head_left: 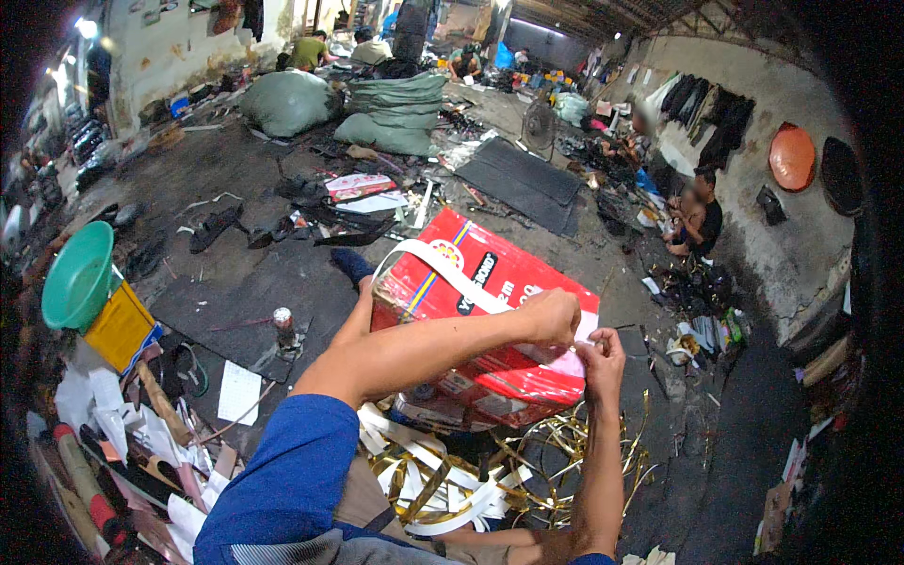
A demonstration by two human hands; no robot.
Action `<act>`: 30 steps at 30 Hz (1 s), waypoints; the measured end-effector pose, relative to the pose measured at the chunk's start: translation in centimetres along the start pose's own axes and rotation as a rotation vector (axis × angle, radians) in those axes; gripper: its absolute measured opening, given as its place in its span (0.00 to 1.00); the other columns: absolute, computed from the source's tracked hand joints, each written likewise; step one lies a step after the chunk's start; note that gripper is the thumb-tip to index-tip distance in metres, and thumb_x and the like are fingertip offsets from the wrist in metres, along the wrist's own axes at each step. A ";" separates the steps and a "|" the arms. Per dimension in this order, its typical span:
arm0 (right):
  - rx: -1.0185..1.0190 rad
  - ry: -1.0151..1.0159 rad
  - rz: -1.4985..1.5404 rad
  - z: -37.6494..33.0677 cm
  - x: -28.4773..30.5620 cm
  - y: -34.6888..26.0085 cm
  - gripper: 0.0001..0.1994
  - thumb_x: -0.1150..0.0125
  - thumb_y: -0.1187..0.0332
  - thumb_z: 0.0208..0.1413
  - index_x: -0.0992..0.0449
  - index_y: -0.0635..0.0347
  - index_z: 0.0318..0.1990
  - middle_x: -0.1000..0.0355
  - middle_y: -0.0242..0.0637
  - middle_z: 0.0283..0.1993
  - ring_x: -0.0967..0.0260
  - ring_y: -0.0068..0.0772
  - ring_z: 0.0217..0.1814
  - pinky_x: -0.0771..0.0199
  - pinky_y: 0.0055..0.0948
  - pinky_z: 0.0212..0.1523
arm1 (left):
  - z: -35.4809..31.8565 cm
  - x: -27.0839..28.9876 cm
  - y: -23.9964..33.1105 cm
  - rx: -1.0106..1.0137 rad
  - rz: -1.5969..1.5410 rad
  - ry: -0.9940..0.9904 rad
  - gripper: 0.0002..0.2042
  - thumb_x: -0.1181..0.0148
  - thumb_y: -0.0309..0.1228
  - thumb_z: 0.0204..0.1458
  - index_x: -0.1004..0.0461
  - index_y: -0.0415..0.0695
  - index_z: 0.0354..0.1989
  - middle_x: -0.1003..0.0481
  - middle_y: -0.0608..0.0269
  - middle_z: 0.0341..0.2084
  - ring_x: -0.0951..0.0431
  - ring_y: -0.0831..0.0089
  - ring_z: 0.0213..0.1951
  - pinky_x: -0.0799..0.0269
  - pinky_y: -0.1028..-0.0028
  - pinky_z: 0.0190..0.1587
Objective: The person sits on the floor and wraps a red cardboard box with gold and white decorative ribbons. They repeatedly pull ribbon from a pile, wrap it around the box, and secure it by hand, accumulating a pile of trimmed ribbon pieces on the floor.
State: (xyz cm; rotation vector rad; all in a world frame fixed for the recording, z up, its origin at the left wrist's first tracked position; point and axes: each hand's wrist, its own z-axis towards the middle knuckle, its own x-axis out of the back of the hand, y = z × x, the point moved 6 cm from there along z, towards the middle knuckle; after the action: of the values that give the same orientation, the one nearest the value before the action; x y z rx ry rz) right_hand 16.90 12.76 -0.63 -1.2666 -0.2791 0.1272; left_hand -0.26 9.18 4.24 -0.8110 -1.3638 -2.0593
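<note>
Strip of white trim (460,280) lying across red carton (508,372), left hand (551,318) curling tightly around it near the right edge, right hand (601,363) pinching just beside, gold-and-white strips (485,499) tangling below.

This is a workshop, a large and crowded one where the work is done down on the floor (193,184). A worker in black (708,226) sits low by the right-hand wall (791,89), and more people (309,52) sit toward the far end. Materials lie all about: bulging green sacks (287,104), a broad black sheet (527,179), a heap of paper and board offcuts (179,452), and a tangle of gold and white strips (443,485). Dark garments (706,118) hang in a row, and a standing fan (540,125) faces the space. Stained plaster and an exposed roof frame (603,14) suggest an industrial shed.
</note>
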 end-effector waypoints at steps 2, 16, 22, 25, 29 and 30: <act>0.074 0.091 -0.015 -0.8 0.0 -0.3 0.11 0.29 0.75 0.53 0.29 0.56 0.36 0.41 0.17 0.21 0.48 0.11 0.21 0.48 0.17 0.22 | 0.3 0.0 0.5 -0.118 0.047 -0.058 0.08 0.31 0.33 0.41 0.15 0.43 0.27 0.17 0.50 0.25 0.15 0.55 0.29 0.20 0.59 0.34; -0.406 -0.007 0.527 -3.4 -0.4 1.6 0.10 0.43 0.63 0.68 0.33 0.45 0.32 0.49 0.18 0.17 0.52 0.13 0.10 0.55 0.18 0.07 | -1.0 -2.4 0.6 -0.360 -0.403 0.183 0.05 0.34 0.25 0.44 0.21 0.35 0.24 0.22 0.52 0.23 0.20 0.62 0.26 0.25 0.65 0.31; -0.497 -0.052 0.900 -4.4 -0.2 5.5 0.12 0.44 0.55 0.69 0.29 0.47 0.34 0.38 0.18 0.18 0.49 0.12 0.10 0.51 0.17 0.09 | 0.0 -2.9 2.1 -0.382 -0.407 0.169 0.06 0.34 0.26 0.46 0.21 0.34 0.25 0.22 0.51 0.23 0.20 0.61 0.26 0.25 0.65 0.31; -0.486 0.000 0.869 -4.1 -0.3 5.1 0.19 0.47 0.46 0.69 0.27 0.48 0.33 0.35 0.20 0.19 0.45 0.14 0.11 0.49 0.17 0.10 | 0.1 -2.8 1.7 -0.375 -0.379 0.193 0.06 0.34 0.26 0.46 0.21 0.35 0.26 0.22 0.51 0.24 0.19 0.62 0.27 0.25 0.66 0.32; -0.370 -0.058 0.318 -2.1 2.4 -0.4 0.29 0.53 0.35 0.67 0.24 0.51 0.33 0.30 0.27 0.23 0.34 0.18 0.21 0.33 0.21 0.20 | 0.4 -3.1 1.3 -0.317 -0.389 0.174 0.06 0.35 0.27 0.47 0.20 0.36 0.28 0.21 0.50 0.25 0.18 0.63 0.29 0.24 0.65 0.35; -0.363 -0.056 0.146 -0.1 3.3 -0.1 0.29 0.53 0.36 0.67 0.23 0.54 0.33 0.29 0.30 0.24 0.30 0.21 0.25 0.27 0.26 0.25 | 0.6 -3.5 1.6 -0.312 -0.398 0.159 0.05 0.35 0.27 0.47 0.19 0.37 0.28 0.20 0.50 0.26 0.18 0.62 0.30 0.24 0.65 0.36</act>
State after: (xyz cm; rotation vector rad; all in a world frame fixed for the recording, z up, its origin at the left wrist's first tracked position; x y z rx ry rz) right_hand 20.07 13.42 -0.09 -1.6468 -0.2654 0.2453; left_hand 3.37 9.56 2.87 -0.5076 -1.2056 -2.6300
